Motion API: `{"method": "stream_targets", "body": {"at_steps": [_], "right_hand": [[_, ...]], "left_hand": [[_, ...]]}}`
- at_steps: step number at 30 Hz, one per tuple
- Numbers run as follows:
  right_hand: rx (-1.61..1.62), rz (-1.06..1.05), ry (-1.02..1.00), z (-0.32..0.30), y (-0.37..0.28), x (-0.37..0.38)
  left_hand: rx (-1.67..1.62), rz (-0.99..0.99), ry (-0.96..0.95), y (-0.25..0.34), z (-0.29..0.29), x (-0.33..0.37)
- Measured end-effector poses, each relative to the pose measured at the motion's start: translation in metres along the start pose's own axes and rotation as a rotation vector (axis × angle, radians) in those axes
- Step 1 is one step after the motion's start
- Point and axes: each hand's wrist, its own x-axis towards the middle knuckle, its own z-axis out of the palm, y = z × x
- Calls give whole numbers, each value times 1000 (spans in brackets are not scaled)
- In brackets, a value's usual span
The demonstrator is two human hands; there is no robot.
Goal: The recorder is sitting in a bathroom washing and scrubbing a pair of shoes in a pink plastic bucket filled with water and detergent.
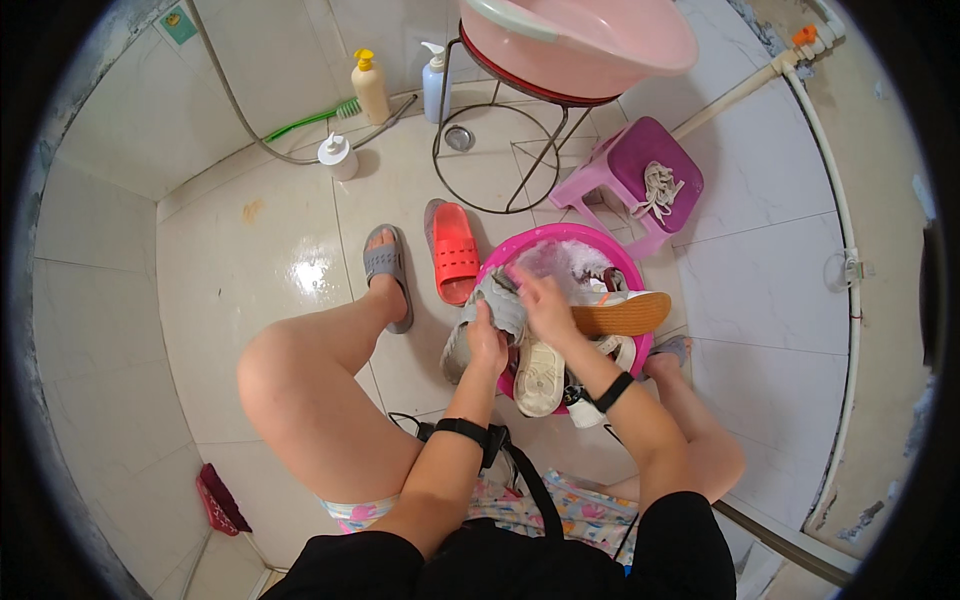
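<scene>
My left hand [487,345] is closed round a grey slipper [500,303], tilted over the left side of a bright pink basin [632,262]. My right hand [546,308], blurred, has its fingers bent close to the slipper's upper. Something small and pinkish shows by its fingertips, too smeared to name. White suds [570,262] fill the far part of the basin. Several shoes are piled in it: one shows a tan sole [628,315] on the right, and another turns up an off-white sole [540,378] at the near side.
A coral slipper [455,255] lies left of the basin. Beyond stand a wire stand [437,165] bearing a pale pink washbasin [620,40] and a purple stool [625,150] with white laces [660,190]. Pump bottles [370,90] and a green brush [310,121] are at the back wall.
</scene>
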Motion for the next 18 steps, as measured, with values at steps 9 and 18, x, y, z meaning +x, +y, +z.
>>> {"method": "stream_targets", "body": {"at_steps": [9, 18], "right_hand": [[-350, 54, -26, 6, -62, -48], [-425, 33, 39, 13, -53, -70]], "left_hand": [[-19, -274, -62, 1, 1, 1], [-162, -414, -264, 2, 3, 1]]}}
